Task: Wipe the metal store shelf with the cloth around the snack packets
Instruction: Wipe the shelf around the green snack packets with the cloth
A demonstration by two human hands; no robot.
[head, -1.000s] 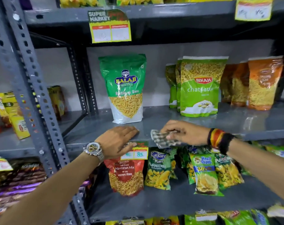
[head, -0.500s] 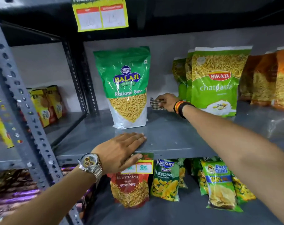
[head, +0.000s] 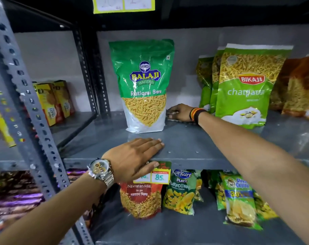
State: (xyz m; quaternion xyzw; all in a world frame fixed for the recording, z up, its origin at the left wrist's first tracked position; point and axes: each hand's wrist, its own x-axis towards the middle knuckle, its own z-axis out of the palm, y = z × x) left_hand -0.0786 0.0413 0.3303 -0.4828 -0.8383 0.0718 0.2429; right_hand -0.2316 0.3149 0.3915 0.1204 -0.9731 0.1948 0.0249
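Observation:
The grey metal shelf [head: 199,144] runs across the middle. A green Balaji sev packet [head: 144,85] stands upright on it, with green Bikaji packets [head: 245,85] to the right. My right hand [head: 180,113] reaches to the back of the shelf between these packets, pressing the checked cloth [head: 168,116] flat; only its edge shows beside the Balaji packet. My left hand [head: 132,156], with a wristwatch, lies flat with fingers spread on the shelf's front edge, holding nothing.
Orange packets [head: 298,89] stand at the far right. Yellow boxes [head: 53,101] sit on the neighbouring shelf left of a perforated upright [head: 26,110]. Below hang a price tag [head: 160,175], a Navratan Mix packet [head: 141,198] and several snack packets [head: 238,198].
My right hand carried the cloth from the shelf's front edge to the back, then slid it left against the Balaji packet. The left hand stayed flat on the front edge. The view moved closer.

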